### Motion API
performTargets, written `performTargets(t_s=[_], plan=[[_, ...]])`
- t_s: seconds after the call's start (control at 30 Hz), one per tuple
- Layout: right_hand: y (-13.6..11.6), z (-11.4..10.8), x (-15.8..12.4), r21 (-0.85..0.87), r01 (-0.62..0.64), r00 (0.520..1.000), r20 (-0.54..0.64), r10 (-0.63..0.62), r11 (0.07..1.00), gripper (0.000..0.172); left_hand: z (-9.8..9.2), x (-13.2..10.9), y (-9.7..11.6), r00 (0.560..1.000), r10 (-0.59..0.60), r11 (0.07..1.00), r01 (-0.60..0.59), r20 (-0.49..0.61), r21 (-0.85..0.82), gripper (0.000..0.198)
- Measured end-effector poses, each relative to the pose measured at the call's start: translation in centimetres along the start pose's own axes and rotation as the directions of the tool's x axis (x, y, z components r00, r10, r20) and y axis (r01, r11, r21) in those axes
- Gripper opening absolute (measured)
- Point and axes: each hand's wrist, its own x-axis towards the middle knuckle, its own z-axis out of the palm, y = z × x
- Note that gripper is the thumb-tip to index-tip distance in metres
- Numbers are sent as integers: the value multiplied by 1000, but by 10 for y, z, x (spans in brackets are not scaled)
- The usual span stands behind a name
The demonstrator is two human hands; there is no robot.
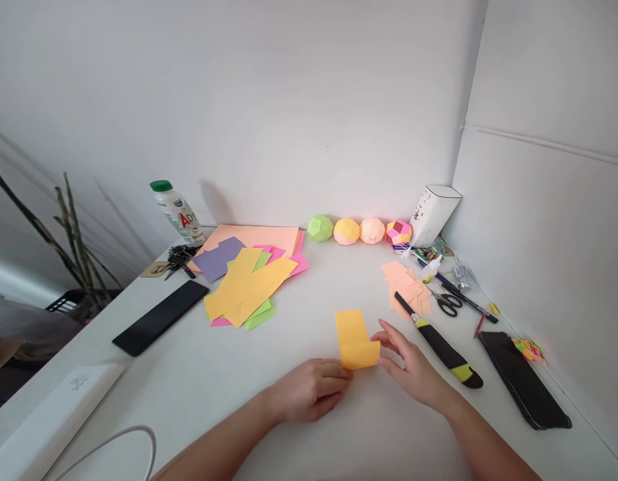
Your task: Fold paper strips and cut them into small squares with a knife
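A small yellow-orange sheet of paper (352, 327) lies before me with its lower part folded up into a raised flap. My left hand (311, 391) is closed, its curled fingertips touching the paper's lower left corner. At the flap's right edge, my right hand (413, 374) has its thumb in front and a finger behind, with the index finger lifted a little. A black utility knife (441, 344) with lime-green parts lies just right of that hand, its tip over a pile of small peach paper pieces (406, 284).
Coloured sheets (258, 287) lie at the back left, near a white bottle (181, 214), keys (181, 257) and a black slab (161, 317). Several paper polyhedra (346, 231) line the wall. Scissors (447, 304), a glue bottle (431, 269) and a phone (524, 381) are on the right.
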Motion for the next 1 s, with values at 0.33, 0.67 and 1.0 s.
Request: performTargets(t_s=[0.33, 0.67, 1.0], plan=[[-9, 7, 4, 112, -77, 996, -25, 80, 991, 29, 6, 2, 20, 998, -61, 977, 56, -19, -205, 26], [6, 43, 0, -313, 101, 965, -199, -169, 944, 38, 19, 2, 42, 951, -308, 848, 263, -24, -460, 28], [1, 46, 1, -512, 278, 906, -142, -399, 813, 31, 28, 2, 44, 851, -524, 709, 418, -28, -568, 25]])
